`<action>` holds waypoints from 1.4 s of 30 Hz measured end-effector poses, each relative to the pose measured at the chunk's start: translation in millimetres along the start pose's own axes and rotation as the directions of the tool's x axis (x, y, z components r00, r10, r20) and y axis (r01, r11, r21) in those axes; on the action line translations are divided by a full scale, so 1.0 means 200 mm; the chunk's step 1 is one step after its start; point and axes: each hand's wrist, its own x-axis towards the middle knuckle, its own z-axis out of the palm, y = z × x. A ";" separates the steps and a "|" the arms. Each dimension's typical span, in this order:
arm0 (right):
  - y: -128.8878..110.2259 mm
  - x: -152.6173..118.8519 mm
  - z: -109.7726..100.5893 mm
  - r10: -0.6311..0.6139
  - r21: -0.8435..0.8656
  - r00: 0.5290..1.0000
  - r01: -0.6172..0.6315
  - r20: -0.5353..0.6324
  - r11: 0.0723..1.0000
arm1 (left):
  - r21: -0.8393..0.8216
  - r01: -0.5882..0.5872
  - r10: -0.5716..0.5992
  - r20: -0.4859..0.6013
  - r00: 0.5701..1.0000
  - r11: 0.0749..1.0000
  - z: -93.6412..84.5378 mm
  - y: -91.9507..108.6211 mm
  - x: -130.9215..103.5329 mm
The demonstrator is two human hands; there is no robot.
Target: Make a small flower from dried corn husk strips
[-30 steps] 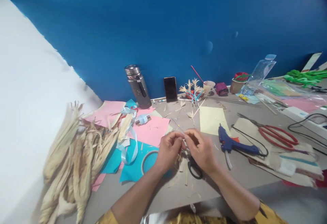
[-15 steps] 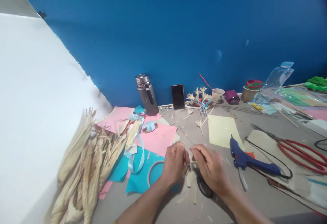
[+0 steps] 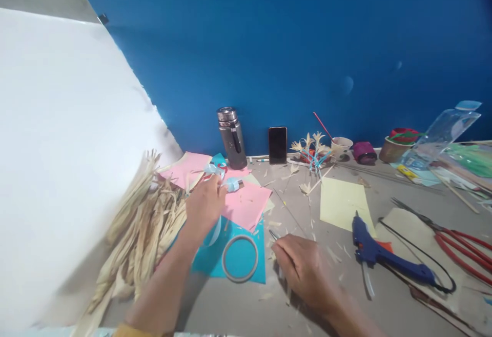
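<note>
My left hand [image 3: 205, 203] reaches over the light blue ribbon [image 3: 214, 170], with its fingers bent down and their tips hidden. Right by its thumb is a small ribbon-wrapped piece [image 3: 232, 184] on pink paper [image 3: 246, 206]. Dry corn husks [image 3: 148, 234] lie in a heap left of this hand. Over the tabletop, my right hand [image 3: 302, 268] is closed around what appear to be small scissors [image 3: 273, 234]; only a metal tip shows past the fingers. Pale husk scraps [image 3: 265, 297] are scattered near it. Between my hands, a tape roll [image 3: 240, 258] rests flat on blue paper [image 3: 259, 270].
A blue glue gun [image 3: 384, 260] and red-handled scissors [image 3: 457, 244] lie to the right. Along the back stand a thermos [image 3: 232, 139], a phone [image 3: 277, 145], husk flowers on blue stems [image 3: 314, 155], a paper cup [image 3: 341, 147] and a plastic bottle [image 3: 442, 137]. Yellow paper [image 3: 344, 201] lies mid-table.
My hands were together over husk strips; now they are apart. The left has moved left and away to the ribbon. The right has lowered and closed around the scissors. The view has shifted left.
</note>
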 end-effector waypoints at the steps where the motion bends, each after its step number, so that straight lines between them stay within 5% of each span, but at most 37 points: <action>1: -0.01 0.00 0.00 -0.009 -0.006 1.000 0.009 0.007 1.000 | 0.161 0.010 -0.014 0.022 1.000 0.987 -0.01 -0.04 0.03; 4: -0.01 0.01 0.00 -0.020 -0.011 1.000 0.020 0.014 1.000 | 0.438 0.029 -0.064 0.065 0.996 0.898 0.03 -0.14 0.07; 8: 0.00 0.00 0.00 -0.005 -0.020 1.000 0.005 0.029 1.000 | 0.510 0.046 -0.083 0.050 0.995 0.859 0.10 -0.19 0.07; 19: 0.00 0.01 0.05 0.130 0.013 0.977 -0.134 0.166 0.991 | 0.170 0.108 -0.072 -0.204 0.976 0.980 0.10 -0.32 0.10; 23: -0.09 -0.04 -0.09 0.258 0.148 0.930 -0.302 0.261 0.942 | -0.054 -0.011 -0.003 -0.249 0.968 0.998 0.01 -0.26 0.11; 25: -0.14 -0.03 -0.24 0.177 0.218 0.893 -0.285 0.413 0.933 | -0.211 0.004 -0.038 -0.161 0.986 0.977 -0.05 -0.19 0.13; 28: -0.14 0.11 -0.44 0.225 0.165 0.868 -0.326 0.442 0.931 | -0.425 -0.016 0.082 0.138 0.987 0.905 -0.07 -0.04 0.22; 30: -0.05 0.30 -0.49 0.302 0.098 0.875 -0.362 0.377 0.927 | -0.538 -0.018 0.161 0.220 0.962 0.842 -0.01 0.09 0.30; 32: 0.10 0.53 -0.44 0.394 0.054 0.874 -0.425 0.286 0.904 | -0.645 0.056 0.121 0.228 0.966 0.763 0.11 0.22 0.40; 36: 0.44 0.90 -0.22 0.625 0.059 0.752 -0.648 0.210 0.760 | -0.675 0.124 0.037 0.219 0.975 0.727 0.39 0.37 0.59; 42: 0.67 1.07 -0.07 0.701 0.197 0.686 -0.727 0.195 0.658 | -0.691 0.165 -0.037 0.197 0.980 0.704 0.58 0.40 0.80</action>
